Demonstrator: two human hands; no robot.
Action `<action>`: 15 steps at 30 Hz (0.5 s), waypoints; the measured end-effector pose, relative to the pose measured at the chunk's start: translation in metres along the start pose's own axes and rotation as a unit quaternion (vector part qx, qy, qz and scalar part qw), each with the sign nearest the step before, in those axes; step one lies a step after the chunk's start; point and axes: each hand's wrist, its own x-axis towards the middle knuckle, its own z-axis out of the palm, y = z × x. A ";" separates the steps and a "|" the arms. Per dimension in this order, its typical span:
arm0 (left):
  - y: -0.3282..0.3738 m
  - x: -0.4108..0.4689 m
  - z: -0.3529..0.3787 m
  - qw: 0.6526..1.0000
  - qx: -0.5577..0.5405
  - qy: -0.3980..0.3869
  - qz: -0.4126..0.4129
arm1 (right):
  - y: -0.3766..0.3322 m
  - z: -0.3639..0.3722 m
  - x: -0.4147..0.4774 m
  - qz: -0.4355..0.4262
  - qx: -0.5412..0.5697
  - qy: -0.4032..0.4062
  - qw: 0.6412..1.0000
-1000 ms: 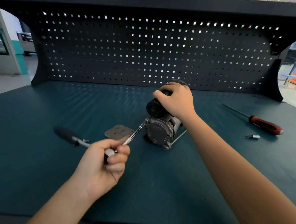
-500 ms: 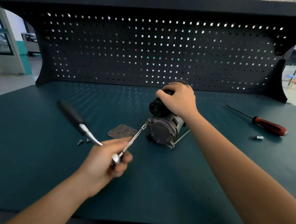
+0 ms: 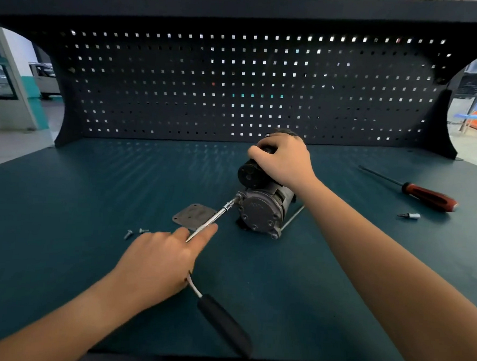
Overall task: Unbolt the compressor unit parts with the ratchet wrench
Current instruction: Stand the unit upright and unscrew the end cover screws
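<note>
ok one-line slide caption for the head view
Left hand holds the ratchet wrench to the compressor, right hand grips its top; a plate and two screws lie loose nearby.

Grey compressor point(image 3: 260, 212) lying mid-bench point(image 3: 91, 199), round end cover facing forward, black-handled ratchet wrench point(image 3: 223, 323), long extension seated at its upper-left corner

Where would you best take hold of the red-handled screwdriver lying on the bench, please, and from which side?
Probably grip the screwdriver by its thick red handle, coming down from above with fingers across it. It lies flat on the bench, thin shaft pointing back-left, handle at the nearer end, and the small bit lies apart.
</note>
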 end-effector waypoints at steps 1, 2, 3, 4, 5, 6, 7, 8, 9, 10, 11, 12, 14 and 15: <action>-0.002 0.004 -0.001 0.998 -0.061 0.007 -0.015 | -0.001 0.000 0.000 0.001 -0.001 0.004 1.000; 0.001 0.006 -0.002 0.988 -0.146 0.021 -0.034 | -0.001 0.001 0.000 -0.001 -0.002 0.010 1.000; 0.006 0.006 -0.002 0.938 -0.324 0.067 -0.107 | 0.000 0.002 0.000 0.001 -0.004 0.014 1.000; 0.013 0.006 0.002 0.837 -0.510 0.037 -0.194 | 0.000 0.004 0.001 0.002 -0.007 0.019 1.000; 0.018 0.010 0.004 0.679 -0.684 0.007 -0.266 | 0.000 0.004 0.000 0.006 -0.011 0.020 1.000; 0.021 0.011 0.001 0.489 -0.816 -0.012 -0.308 | 0.001 0.005 0.001 0.007 -0.013 0.022 1.000; 0.022 0.011 -0.002 0.302 -0.899 -0.013 -0.318 | 0.000 0.005 0.001 0.007 -0.011 0.022 1.000; 0.022 0.010 -0.005 0.152 -0.938 -0.001 -0.312 | 0.000 0.005 0.000 0.007 -0.008 0.022 1.000; 0.021 0.009 -0.005 0.060 -0.951 0.016 -0.303 | 0.000 0.004 -0.001 0.008 -0.004 0.016 1.000; 0.023 0.008 -0.005 0.027 -0.954 0.028 -0.298 | 0.000 0.003 -0.001 0.010 -0.003 0.009 1.000; 0.025 0.007 -0.003 0.036 -0.953 0.028 -0.299 | 0.001 0.002 -0.001 0.019 -0.009 -0.002 1.000; 0.027 0.007 -0.002 0.074 -0.949 0.025 -0.307 | 0.001 0.001 -0.003 0.026 -0.028 -0.004 0.999; 0.028 0.007 0.001 0.202 -0.922 0.012 -0.330 | -0.004 0.000 -0.019 -0.021 -0.101 0.081 0.991; 0.026 0.007 0.002 0.282 -0.899 0.008 -0.335 | -0.008 0.001 -0.030 -0.085 -0.133 0.164 0.974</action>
